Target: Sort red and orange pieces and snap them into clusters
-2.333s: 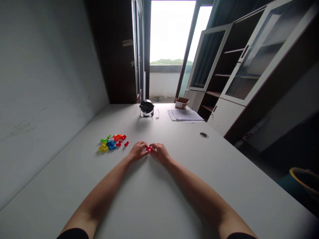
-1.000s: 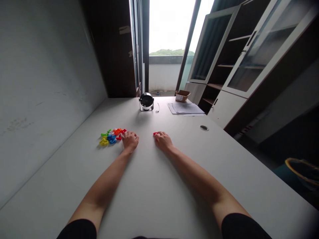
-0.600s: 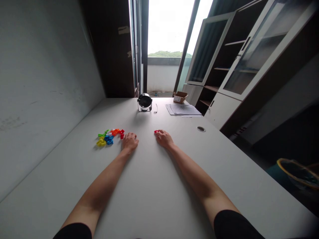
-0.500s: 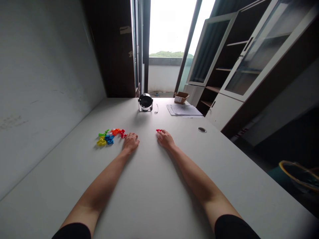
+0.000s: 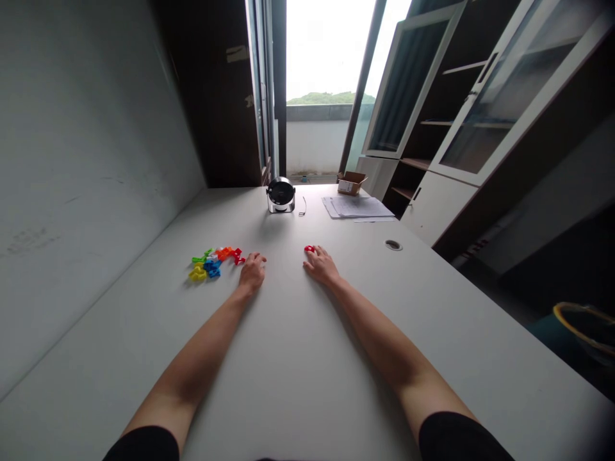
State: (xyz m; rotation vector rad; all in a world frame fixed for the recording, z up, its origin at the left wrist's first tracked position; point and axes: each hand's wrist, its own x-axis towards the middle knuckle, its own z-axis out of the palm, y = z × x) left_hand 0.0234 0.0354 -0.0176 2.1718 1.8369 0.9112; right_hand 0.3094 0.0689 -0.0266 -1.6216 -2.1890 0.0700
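Note:
My right hand point(image 5: 321, 265) rests on the white table with its fingertips on a small red plastic piece point(image 5: 309, 248), partly covered by the fingers. The thumb side sits lower, toward the left. My left hand point(image 5: 252, 271) lies on the table with loosely bent fingers, their tips apart, and nothing visible in them. Close to its left side are red plastic pieces point(image 5: 238, 257), at the end of a small pile. In that pile lie orange pieces point(image 5: 225, 253), blue pieces point(image 5: 212, 267), yellow pieces point(image 5: 197, 274) and green pieces point(image 5: 202, 257), with some white among them.
A round black device on a metal stand point(image 5: 281, 194) stands at the back, with a thin cord point(image 5: 303, 206) beside it. Papers point(image 5: 360, 207) and an open cardboard box point(image 5: 351, 184) are at the back right. A round cable hole point(image 5: 393, 245) is set into the table point(image 5: 288, 358).
The red piece under my right fingers has turned and shows a rounder outline. My left fingers have shifted slightly. The view has moved a little.

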